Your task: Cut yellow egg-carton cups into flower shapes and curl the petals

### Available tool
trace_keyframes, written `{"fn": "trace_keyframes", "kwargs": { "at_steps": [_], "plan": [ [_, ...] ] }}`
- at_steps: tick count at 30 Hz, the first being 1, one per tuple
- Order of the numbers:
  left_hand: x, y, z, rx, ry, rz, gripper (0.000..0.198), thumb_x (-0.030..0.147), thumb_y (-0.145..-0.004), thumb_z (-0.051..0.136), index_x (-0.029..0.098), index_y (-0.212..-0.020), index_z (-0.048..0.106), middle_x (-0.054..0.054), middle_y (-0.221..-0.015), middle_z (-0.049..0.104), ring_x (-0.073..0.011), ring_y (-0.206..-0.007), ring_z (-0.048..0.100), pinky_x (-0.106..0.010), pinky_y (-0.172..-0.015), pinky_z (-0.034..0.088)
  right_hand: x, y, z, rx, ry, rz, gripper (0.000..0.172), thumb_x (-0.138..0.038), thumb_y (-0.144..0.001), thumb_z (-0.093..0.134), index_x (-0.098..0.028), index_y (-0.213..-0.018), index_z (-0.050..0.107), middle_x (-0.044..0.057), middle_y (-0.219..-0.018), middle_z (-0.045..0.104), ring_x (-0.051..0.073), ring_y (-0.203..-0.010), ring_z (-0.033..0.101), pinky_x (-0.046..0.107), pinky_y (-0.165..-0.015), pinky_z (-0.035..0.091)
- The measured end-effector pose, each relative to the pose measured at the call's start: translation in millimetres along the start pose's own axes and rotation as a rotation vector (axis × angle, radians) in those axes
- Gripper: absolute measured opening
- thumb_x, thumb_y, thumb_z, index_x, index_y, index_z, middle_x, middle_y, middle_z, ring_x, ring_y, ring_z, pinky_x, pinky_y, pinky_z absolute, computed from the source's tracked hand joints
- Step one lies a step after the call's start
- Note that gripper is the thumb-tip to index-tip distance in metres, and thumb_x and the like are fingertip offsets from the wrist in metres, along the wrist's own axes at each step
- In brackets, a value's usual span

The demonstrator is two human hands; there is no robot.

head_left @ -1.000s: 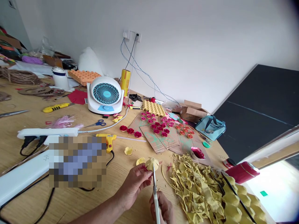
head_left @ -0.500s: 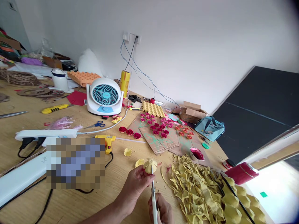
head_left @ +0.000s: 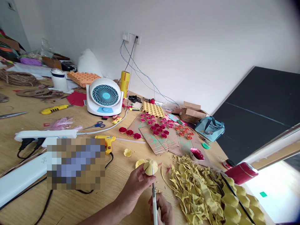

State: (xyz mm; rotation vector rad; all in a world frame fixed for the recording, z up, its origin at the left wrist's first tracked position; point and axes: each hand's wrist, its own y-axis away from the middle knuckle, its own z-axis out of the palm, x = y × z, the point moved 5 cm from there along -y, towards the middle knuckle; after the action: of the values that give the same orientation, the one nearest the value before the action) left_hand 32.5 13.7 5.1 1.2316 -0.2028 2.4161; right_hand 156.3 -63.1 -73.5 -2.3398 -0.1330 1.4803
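Observation:
My left hand (head_left: 137,184) pinches a small yellow egg-carton cup (head_left: 150,167) just above the wooden table (head_left: 77,203). My right hand (head_left: 164,209), at the bottom edge, is closed round the white handle of a pair of scissors (head_left: 154,200). The blades point up and meet the cup's lower edge. Two more yellow cut pieces (head_left: 128,152) lie on the table just beyond my left hand. A heap of yellow carton scraps (head_left: 199,187) lies to the right of both hands.
A yellow glue gun (head_left: 107,142) and its black cord lie to the left of my hands, by a white power strip (head_left: 45,134). Further back stand a white-and-blue fan (head_left: 104,96), red paper roses on cardboard (head_left: 159,131), a red paint dish (head_left: 198,154) and a blue bag (head_left: 209,128).
The scissors have drawn back toward me and now reach only the cup's lower edge. My left hand has turned the cup slightly. Nothing else on the table has moved.

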Motion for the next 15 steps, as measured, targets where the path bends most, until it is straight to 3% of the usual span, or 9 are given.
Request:
{"fn": "trace_keyframes", "kwargs": {
  "at_steps": [3,8,15],
  "plan": [
    [1.7,1.9,-2.1,-0.044,0.1,-0.025,0.035,0.038,-0.067,0.084,0.017,-0.09,0.068,0.0,-0.081,0.057,-0.0108,-0.07,0.045,-0.022,-0.067,0.042,1.4,-1.1,0.0,0.002,0.032,-0.05,0.048,-0.06,-0.092,0.042,-0.021,-0.066,0.051,-0.002,-0.058,0.044,0.013,-0.053,0.039,0.028,-0.055,0.035],
    [2.9,-2.0,-11.2,-0.013,0.282,-0.065,0.027,0.034,-0.071,0.083,0.018,-0.088,0.069,-0.001,-0.089,0.06,-0.0113,-0.076,0.051,-0.023,-0.068,0.045,6.2,-0.1,4.8,-0.056,0.03,-0.056,0.049,-0.063,-0.091,0.041,-0.021,-0.068,0.051,-0.001,-0.061,0.045,0.015,-0.057,0.041,0.029,-0.055,0.033],
    [8.4,-15.1,-26.2,-0.025,0.406,0.028,0.019,0.025,-0.075,0.08,0.019,-0.09,0.07,-0.002,-0.091,0.062,-0.0115,-0.078,0.053,-0.025,-0.068,0.045,6.6,-1.1,0.0,-0.025,-0.025,-0.072,0.048,-0.066,-0.086,0.048,-0.022,-0.069,0.055,0.0,-0.06,0.051,0.017,-0.058,0.046,0.031,-0.058,0.036]
  ]
}}
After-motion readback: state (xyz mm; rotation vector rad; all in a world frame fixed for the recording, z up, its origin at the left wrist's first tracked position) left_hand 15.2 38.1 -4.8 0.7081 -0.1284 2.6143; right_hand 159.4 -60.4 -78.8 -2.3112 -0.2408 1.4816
